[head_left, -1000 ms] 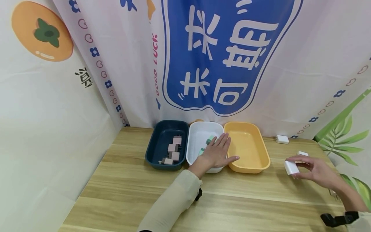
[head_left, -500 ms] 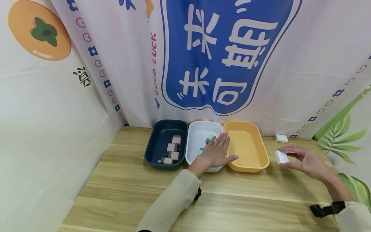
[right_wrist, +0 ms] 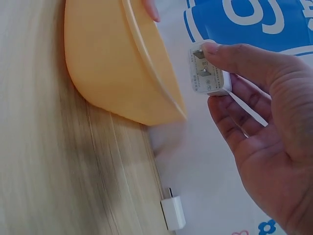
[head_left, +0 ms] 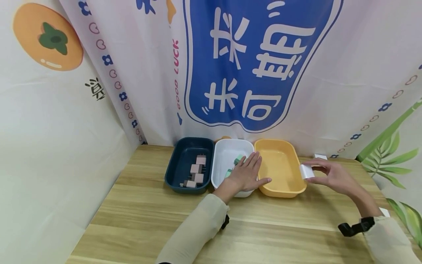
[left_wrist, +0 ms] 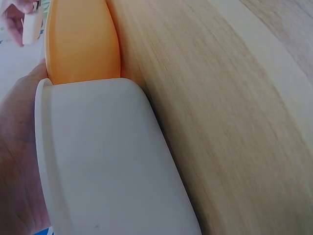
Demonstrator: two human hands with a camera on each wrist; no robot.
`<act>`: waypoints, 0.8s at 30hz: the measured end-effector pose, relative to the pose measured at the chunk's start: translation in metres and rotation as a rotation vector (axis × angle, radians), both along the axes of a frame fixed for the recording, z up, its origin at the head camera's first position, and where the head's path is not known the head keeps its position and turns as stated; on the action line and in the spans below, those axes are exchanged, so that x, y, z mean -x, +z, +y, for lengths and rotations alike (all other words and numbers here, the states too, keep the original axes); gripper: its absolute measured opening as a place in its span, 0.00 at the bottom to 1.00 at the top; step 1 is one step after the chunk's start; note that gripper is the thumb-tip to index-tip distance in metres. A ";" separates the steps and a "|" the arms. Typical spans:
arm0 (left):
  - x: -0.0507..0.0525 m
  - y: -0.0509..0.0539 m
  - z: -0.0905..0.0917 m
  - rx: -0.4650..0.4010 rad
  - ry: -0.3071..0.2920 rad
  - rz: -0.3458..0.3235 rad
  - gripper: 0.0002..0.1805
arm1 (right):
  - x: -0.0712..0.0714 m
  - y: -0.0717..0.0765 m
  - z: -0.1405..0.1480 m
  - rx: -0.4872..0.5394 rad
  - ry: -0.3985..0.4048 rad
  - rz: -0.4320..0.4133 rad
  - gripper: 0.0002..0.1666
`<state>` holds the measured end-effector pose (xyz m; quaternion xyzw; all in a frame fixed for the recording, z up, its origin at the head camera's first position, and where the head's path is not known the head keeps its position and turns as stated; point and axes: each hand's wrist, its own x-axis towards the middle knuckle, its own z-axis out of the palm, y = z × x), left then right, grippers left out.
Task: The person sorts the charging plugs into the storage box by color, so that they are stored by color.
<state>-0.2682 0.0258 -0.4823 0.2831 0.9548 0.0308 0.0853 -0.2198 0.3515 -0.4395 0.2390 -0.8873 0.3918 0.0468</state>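
Note:
My right hand (head_left: 336, 178) pinches a white charger plug (head_left: 306, 171) between thumb and fingers at the right rim of the yellow tray (head_left: 278, 146). Two flat metal prongs show on this charger plug (right_wrist: 208, 68) in the right wrist view. My left hand (head_left: 244, 175) lies with straight fingers over the white tray (head_left: 221, 156), its fingertips and thumb reaching the yellow tray's left rim. Green charger plugs (head_left: 229, 172) sit in the white tray, partly hidden by that hand. Several pink-and-brown charger plugs (head_left: 196, 168) lie in the dark blue tray (head_left: 179, 148).
Side by side, the three trays stand at the back of the wooden table (head_left: 263, 231), against a printed cloth (head_left: 158, 91). Another white charger plug (right_wrist: 172, 213) lies behind my right hand. A white object (head_left: 384, 212) shows partly beyond the right wrist.
My right hand has moved left with the white charger plug, from the table's right side to the yellow tray's rim. The left hand stays where it was.

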 end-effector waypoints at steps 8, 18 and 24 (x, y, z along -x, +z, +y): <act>-0.002 0.001 -0.001 0.006 -0.003 0.009 0.53 | 0.019 -0.004 -0.012 0.010 0.006 -0.027 0.31; 0.001 -0.003 0.001 0.007 0.005 0.005 0.55 | 0.033 0.000 -0.031 -0.012 -0.054 -0.124 0.34; 0.001 -0.003 0.001 0.008 0.010 -0.005 0.55 | 0.045 -0.005 -0.042 0.001 -0.041 -0.133 0.34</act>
